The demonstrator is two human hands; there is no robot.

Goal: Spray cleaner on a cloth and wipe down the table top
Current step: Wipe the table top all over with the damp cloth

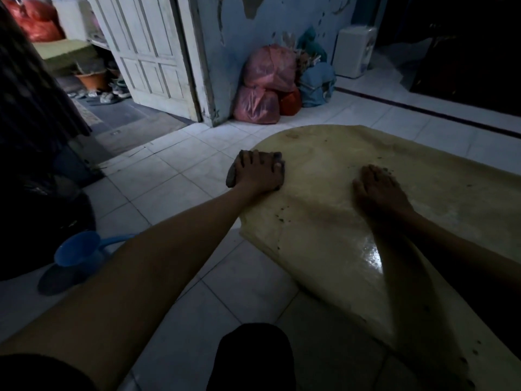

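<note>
A low table top (324, 221), pale yellow with dark specks and a wet shine near me, fills the right half of the head view. My left hand (258, 173) presses flat on a dark grey cloth (231, 176) at the table's left edge; the cloth shows around my fingers and past the rim. My right hand (377, 187) lies palm down on the table further right, fingers spread, with nothing in it. No spray bottle is in view.
White floor tiles (174, 176) surround the table. A blue scoop (77, 251) sits on the floor at left, partly behind my forearm. Pink and blue bags (267, 83) lean against the peeling wall, beside a white door (149, 52). My dark knee (253, 359) is at the bottom.
</note>
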